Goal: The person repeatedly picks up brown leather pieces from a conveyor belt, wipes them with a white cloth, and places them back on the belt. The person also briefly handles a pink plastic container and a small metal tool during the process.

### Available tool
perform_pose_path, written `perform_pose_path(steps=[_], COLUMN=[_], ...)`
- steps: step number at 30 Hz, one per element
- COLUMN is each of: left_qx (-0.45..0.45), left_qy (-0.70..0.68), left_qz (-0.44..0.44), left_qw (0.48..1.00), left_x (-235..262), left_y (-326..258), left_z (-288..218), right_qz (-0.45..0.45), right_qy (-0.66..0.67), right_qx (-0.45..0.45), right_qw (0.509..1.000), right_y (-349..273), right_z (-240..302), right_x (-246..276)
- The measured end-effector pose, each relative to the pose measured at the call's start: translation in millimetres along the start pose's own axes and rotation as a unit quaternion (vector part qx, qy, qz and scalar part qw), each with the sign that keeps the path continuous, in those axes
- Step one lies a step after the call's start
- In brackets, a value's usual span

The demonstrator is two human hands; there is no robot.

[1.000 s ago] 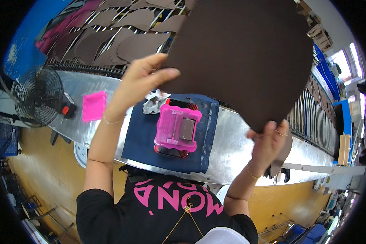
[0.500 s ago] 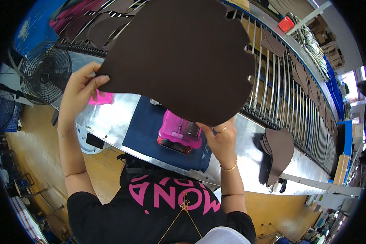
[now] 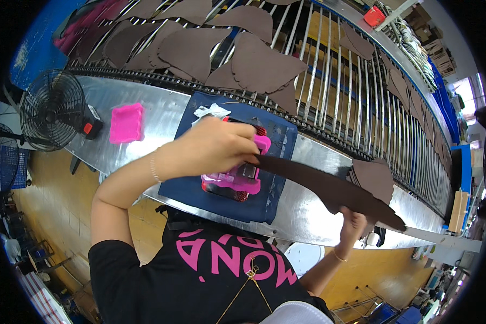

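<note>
At the left end of the metal table [image 3: 162,105], you have a black wire-guarded fan [image 3: 53,110]. Just to its right, near that end, lies a shallow pink tray [image 3: 126,124]. Next, a dark blue mat [image 3: 221,207] reaches from the table's far edge nearly to its near edge, with a crumpled white wad [image 3: 211,111] towards its far left corner. Mid-mat is a pink container [image 3: 247,186] over a red-and-black object [image 3: 224,191], both partly hidden by your arm and hand. Your left hand [image 3: 215,143] is above them, thumb and fingers pinched together on the left end of the brown piece [image 3: 321,181]. That piece is raised, seen at a steep slant, running from above the container across the right half of the table towards its near edge. Your right hand [image 3: 353,225] grips its near edge close to the right end, some fingers hidden behind it. Beyond, by the table's far edge, sits a stack of similar pieces [image 3: 377,175], partly covered. Along that edge runs a rod rack [image 3: 416,162], bearing more flat brown cutouts [image 3: 191,54].
</note>
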State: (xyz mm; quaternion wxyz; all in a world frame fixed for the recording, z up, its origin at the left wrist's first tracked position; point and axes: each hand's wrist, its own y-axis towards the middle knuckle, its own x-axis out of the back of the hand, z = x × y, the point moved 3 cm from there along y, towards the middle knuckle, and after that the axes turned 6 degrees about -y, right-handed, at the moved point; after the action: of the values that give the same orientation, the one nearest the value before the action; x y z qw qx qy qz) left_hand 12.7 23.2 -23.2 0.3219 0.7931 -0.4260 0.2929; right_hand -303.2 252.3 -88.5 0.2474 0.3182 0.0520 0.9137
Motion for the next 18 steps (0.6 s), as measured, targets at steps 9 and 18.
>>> perform_pose_path(steps=[9, 18], left_qx=[0.004, 0.266], left_qy=[-0.085, -0.1], left_qz=[-0.132, -0.243], left_qw=[0.988, 0.927], left_x=[18, 60], left_y=[48, -32], left_z=[3, 49], right_qz=[-0.149, -0.075], right_qy=[0.198, 0.314], right_qx=[-0.132, -0.175], right_qw=[0.96, 0.93], right_y=[129, 396], right_z=[10, -127], right_x=[28, -113])
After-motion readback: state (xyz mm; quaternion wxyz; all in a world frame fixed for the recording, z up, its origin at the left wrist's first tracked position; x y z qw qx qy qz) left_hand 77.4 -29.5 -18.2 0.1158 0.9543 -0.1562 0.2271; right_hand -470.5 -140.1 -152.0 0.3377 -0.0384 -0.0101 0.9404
